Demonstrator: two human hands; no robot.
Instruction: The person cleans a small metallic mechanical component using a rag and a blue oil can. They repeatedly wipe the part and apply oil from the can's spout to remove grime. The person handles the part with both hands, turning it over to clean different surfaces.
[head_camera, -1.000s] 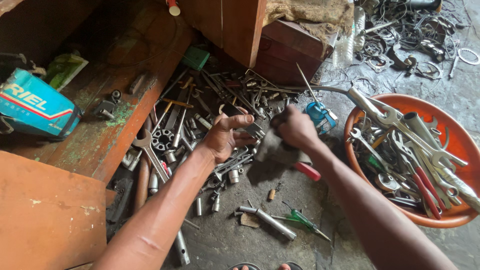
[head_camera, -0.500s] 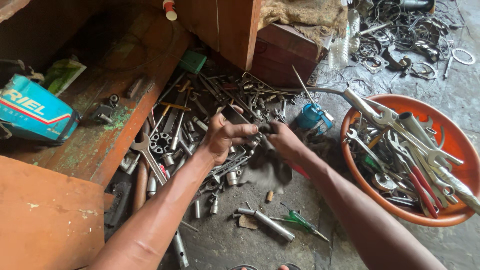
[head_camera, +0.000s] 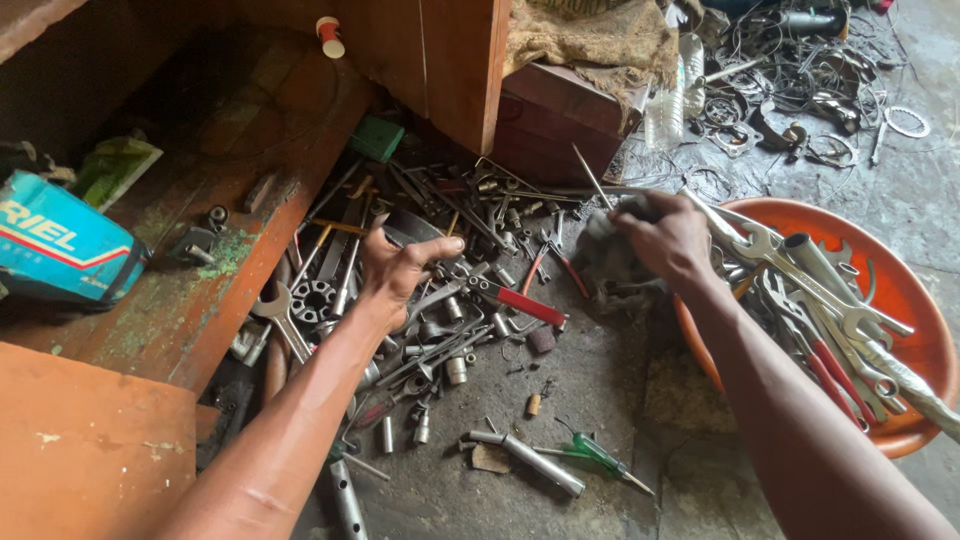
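Right hand (head_camera: 668, 236) closed around a crumpled grey rag (head_camera: 612, 262) — grimy, dark-stained, bunched, part of it hanging below the fist, held just beside the near rim of the orange basin (head_camera: 915, 300), above the floor. Left hand (head_camera: 397, 268) fingers spread wide and holding nothing, thumb out, hovering over the tool pile (head_camera: 440, 290) of sockets, spanners and rods on the concrete floor — too many to count. One red-handled pliers (head_camera: 515, 300) lies just right of the left hand. One green-handled screwdriver (head_camera: 600, 455) nearer the camera, one silver tube (head_camera: 530, 458) beside it. One basin, heaped with spanners
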